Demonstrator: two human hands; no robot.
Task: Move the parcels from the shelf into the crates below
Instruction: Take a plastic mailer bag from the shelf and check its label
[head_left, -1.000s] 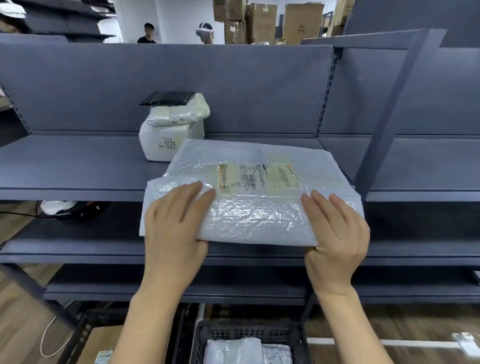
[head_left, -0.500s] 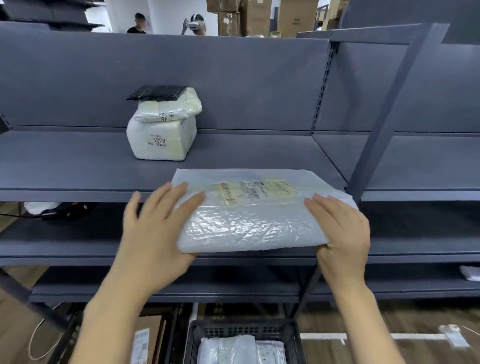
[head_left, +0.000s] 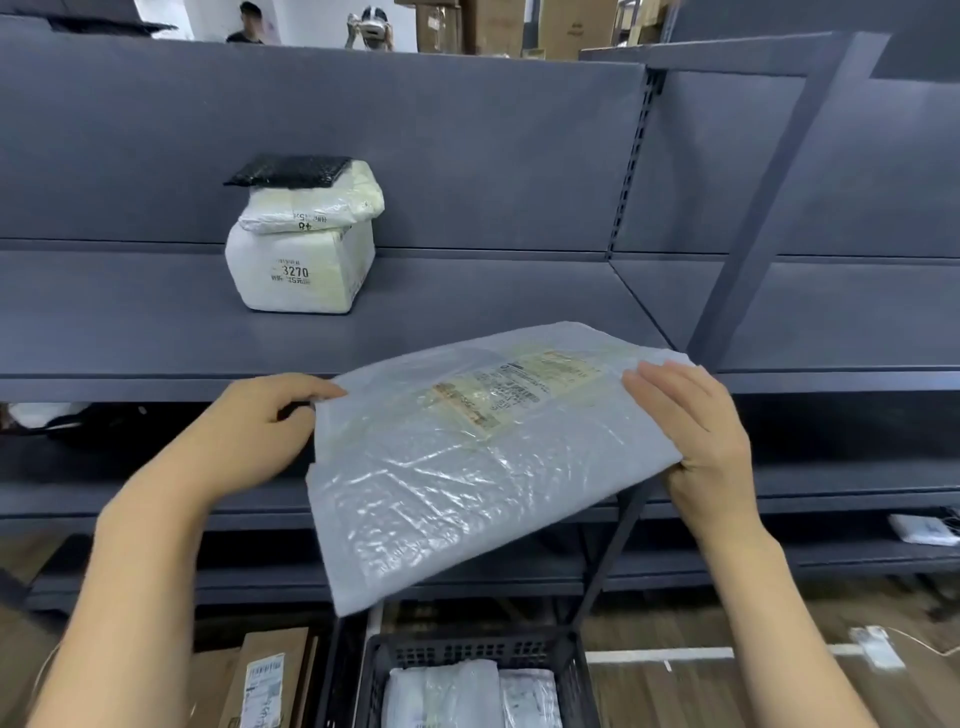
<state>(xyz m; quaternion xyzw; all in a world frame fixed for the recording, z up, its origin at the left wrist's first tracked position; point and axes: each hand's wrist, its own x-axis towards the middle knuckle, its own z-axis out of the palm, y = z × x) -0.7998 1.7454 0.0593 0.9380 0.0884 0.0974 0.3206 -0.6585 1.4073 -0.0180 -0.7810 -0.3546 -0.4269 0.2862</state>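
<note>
**Fingers on both edges of one grey mailer, held clear of the shelf**

Fingers of the left hand are curled at the left edge of a grey bubble mailer, thumb on top pinching its corner. Fingers of the right hand lie over the mailer's right edge, thumb hidden beneath. The mailer is tilted, near corner lowest, with one yellowed shipping label on its upper face between the two sets of fingers. It is in the air in front of the grey shelf, far edge overlapping the shelf lip.

Count on the shelf, beyond the left fingers: three parcels in one stack. One white boxy parcel marked 3270 at the bottom, one cream soft parcel on it, one flat black parcel on top.

Below the fingers: one black slotted crate directly under the mailer's low corner, holding two pale wrapped parcels side by side. Left of the crate, one cardboard parcel with a label; its container cannot be made out.

Obstructions: one dark shelf upright runs down behind the mailer to the crate's right rear corner. Lower shelf tiers sit between hands and crate.

Beyond the shelving: two persons and stacked cartons.
</note>
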